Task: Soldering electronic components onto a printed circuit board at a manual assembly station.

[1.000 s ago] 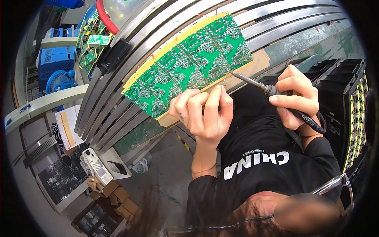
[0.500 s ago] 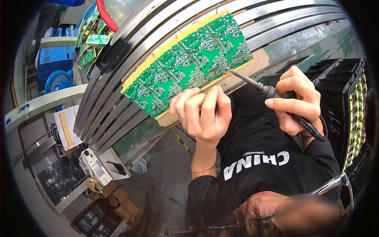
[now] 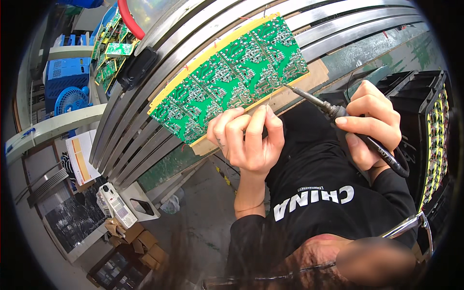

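A green circuit board panel (image 3: 229,79) with yellowish edge strips lies solder side up, a little tilted across the metal rails. My left hand (image 3: 249,137) is closed at the panel's near edge, thumb and forefinger pinching a thin wire (image 3: 270,99), seemingly solder, that points up toward the board. My right hand (image 3: 369,123) is wrapped round the grip of a soldering iron (image 3: 316,102). The iron's tip is by the panel's near right part, close to the wire's end; whether it touches cannot be made out.
Long metal rails (image 3: 333,46) run under the panel, with cardboard (image 3: 316,75) beneath it. Black racks holding boards (image 3: 435,145) stand at the right. More boards (image 3: 108,63) are piled at the far left, near a blue fan (image 3: 72,99) and a red tube (image 3: 128,19).
My right hand has drawn the soldering iron slightly to the right, its tip shifting away from the solder joints. The left hand and the panel have stayed almost still.
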The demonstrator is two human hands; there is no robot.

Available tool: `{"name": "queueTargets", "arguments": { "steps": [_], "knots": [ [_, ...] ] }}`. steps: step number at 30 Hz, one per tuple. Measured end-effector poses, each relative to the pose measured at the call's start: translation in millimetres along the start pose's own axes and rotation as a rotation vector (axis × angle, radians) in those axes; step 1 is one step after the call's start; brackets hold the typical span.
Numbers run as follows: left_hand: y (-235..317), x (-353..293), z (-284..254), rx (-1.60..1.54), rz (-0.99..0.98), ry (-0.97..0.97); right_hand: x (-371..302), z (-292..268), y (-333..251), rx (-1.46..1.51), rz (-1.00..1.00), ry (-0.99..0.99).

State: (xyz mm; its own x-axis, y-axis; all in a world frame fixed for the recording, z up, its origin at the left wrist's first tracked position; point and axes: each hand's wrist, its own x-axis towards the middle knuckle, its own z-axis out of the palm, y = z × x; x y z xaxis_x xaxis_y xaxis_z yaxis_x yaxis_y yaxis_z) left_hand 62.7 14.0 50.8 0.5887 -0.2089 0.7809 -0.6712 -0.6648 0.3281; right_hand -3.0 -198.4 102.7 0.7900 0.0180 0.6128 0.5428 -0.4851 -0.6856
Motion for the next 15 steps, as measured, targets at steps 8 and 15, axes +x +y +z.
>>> {"name": "queueTargets", "arguments": {
  "steps": [8, 15],
  "knots": [
    [0.2, 2.0, 0.8, 0.019, 0.015, -0.013, -2.8, 6.3, 9.2, 0.018, -0.033, -0.006],
    [0.7, -0.1, -4.8, -0.051, -0.026, -0.019, -8.2, 5.7, 17.3, 0.05, -0.017, -0.032]
  ]
}}
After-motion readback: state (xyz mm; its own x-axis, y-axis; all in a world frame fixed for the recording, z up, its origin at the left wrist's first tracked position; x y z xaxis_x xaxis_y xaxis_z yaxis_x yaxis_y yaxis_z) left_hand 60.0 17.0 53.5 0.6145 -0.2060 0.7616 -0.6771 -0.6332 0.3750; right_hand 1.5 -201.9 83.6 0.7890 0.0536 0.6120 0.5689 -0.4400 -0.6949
